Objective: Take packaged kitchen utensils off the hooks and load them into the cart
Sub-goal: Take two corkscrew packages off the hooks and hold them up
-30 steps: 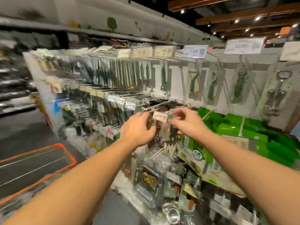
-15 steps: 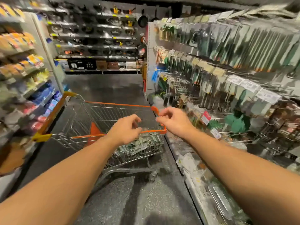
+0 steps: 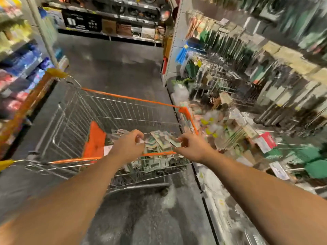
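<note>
My left hand [image 3: 127,145] hovers over the orange-rimmed cart [image 3: 123,98], fingers curled, pinching one edge of the packaged utensils [image 3: 161,139]. My right hand [image 3: 192,147] pinches the other edge. More packs lie in the basket below.

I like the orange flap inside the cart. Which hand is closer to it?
Left. The left hand hangs above the cart just right of the orange flap. The right hand is farther right, near the cart's right rim, with packages between the hands.
</note>
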Available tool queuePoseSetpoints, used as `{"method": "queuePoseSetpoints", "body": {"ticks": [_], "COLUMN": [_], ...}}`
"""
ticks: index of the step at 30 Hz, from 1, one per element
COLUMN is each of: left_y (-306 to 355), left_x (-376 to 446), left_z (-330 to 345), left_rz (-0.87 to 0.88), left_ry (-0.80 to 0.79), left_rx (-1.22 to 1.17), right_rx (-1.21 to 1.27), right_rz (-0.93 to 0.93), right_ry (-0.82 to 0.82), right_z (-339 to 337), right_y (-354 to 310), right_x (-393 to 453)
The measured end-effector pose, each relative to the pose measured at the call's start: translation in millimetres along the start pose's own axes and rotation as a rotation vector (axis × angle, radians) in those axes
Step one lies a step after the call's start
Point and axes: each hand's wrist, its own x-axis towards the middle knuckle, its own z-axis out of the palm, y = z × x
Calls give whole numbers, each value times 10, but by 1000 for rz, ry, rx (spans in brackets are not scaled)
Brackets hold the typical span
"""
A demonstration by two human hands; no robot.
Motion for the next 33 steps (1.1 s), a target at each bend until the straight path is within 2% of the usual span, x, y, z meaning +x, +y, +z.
{"method": "queuePoseSetpoints", "body": {"ticks": [8,13,19,26,33], "left_y": [-68,-151,-583,-992,-999], "left_x": [1528,2380,3064,3444,3602], "left_z": [884,1546,2221,2787,3026], "left_rz": [-70,-210,-417,-767,-857], "left_ry": [-153,-220,-280,-238,-196], "left_rx": [34,26,-103,-411,-722], "right_rx": [-48,-20,-83,-151,-266], "right_rz": [96,169,195,347,377], "right_ry": [-110,-210,-338,-405,-400], "right_z": [263,660,1238,1846,2091], "right_y": [901,1465,1887,2178,2298], "right_x": [1334,2289,3160,3846,4000]}}
